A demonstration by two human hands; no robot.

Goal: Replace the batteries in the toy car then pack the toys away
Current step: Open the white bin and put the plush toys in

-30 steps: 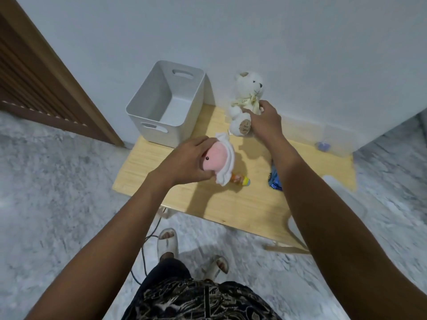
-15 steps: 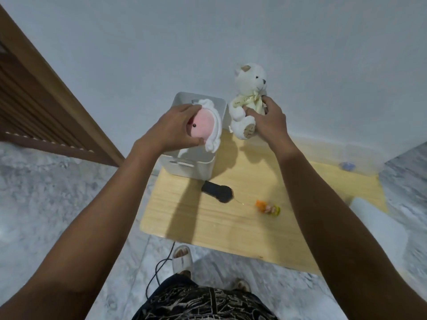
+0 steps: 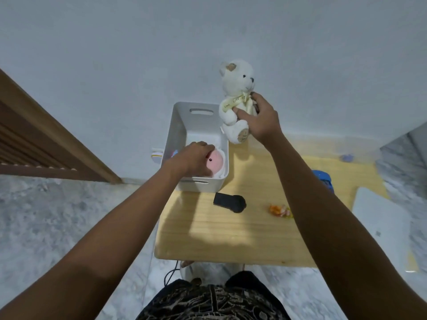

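A white storage bin (image 3: 184, 125) stands at the back left of the low wooden table (image 3: 231, 236). My left hand (image 3: 191, 160) reaches into the bin and grips a pink and white plush toy (image 3: 217, 161) near its front wall. My right hand (image 3: 258, 118) holds a white teddy bear (image 3: 235, 88) with a cream ribbon by its body, lifted upright above the bin's right rim. A blue toy (image 3: 324, 179), partly hidden behind my right forearm, lies at the table's right side.
A black device (image 3: 230, 202) and a small orange toy (image 3: 279, 210) lie on the table in front of the bin. A white board (image 3: 381, 227) rests at the table's right end. A wooden door (image 3: 34, 135) is at left; the wall stands behind.
My left hand has lowered the pink plush from above the bin down into it. My right hand has lifted the teddy bear higher, off the table.
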